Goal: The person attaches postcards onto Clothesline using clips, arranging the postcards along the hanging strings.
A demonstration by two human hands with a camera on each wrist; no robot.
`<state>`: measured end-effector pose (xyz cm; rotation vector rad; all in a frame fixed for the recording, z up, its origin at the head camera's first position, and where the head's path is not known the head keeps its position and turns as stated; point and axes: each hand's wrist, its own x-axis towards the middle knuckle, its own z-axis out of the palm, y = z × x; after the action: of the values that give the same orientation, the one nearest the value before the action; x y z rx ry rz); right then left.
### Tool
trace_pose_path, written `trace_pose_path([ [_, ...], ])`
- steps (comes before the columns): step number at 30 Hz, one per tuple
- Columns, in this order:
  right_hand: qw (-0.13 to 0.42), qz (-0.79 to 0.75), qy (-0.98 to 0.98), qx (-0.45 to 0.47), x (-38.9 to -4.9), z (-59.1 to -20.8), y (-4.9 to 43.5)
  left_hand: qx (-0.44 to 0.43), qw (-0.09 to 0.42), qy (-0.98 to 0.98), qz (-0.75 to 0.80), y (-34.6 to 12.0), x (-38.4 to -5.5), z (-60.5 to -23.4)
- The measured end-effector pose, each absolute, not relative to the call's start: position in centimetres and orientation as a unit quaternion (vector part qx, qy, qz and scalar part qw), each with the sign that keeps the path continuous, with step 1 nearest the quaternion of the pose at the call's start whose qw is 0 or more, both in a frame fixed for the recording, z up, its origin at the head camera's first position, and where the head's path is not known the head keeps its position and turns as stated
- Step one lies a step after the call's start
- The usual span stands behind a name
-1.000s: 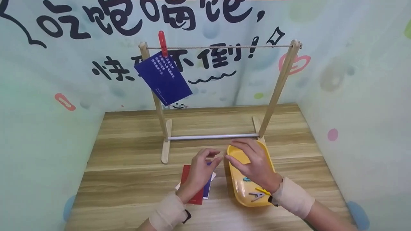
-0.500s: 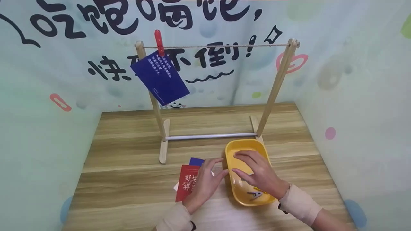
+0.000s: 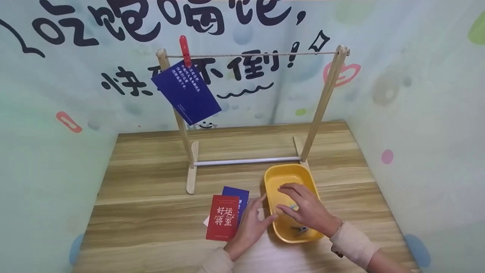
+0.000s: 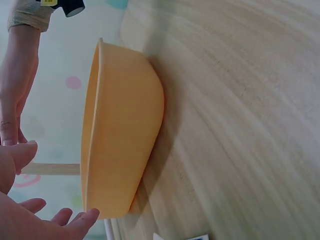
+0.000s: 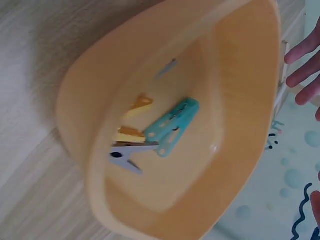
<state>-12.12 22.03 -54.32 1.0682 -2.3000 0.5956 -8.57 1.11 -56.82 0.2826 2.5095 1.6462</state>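
My left hand [image 3: 253, 223] is at the left side of the yellow plastic basin [image 3: 269, 176], fingers loosely spread and holding nothing. Whether its fingertips touch the rim I cannot tell. Over the basin hovers my right hand [image 3: 312, 210], its thumb and fingers apart with nothing between them. Inside the basin lie a teal clothespin [image 5: 172, 127], a grey clothespin [image 5: 131, 154] and yellow ones [image 5: 140, 105], as the right wrist view shows. Left of my left hand, a red card [image 3: 222, 218] overlaps a blue card [image 3: 242, 193], with a white corner peeking out beneath.
Behind stands a wooden frame [image 3: 324, 106] with a string [image 3: 246, 55] across its top. From the string's left end a red clothespin [image 3: 185, 51] holds a tilted dark blue card [image 3: 187, 94]. A pale bar [image 3: 246, 162] joins the frame's feet.
My left hand has moved right, off the cards toward the basin, uncovering the red card, which has shifted slightly left. My right hand has come lower over the basin. The view has shifted slightly.
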Motion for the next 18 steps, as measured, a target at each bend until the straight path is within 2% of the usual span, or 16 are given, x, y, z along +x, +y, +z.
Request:
trace_pose_path([
  [7, 0.218, 0.213, -0.879, 0.368, -12.0, -55.5, 23.4, 0.106, 0.081, 0.810, 0.571, 2.1, -7.8, -57.7],
  [18, 0.183, 0.181, -0.898, 0.357, -12.3, -56.8, 24.7, 0.136, 0.118, 0.770, 0.612, 2.8, -7.1, -59.2],
])
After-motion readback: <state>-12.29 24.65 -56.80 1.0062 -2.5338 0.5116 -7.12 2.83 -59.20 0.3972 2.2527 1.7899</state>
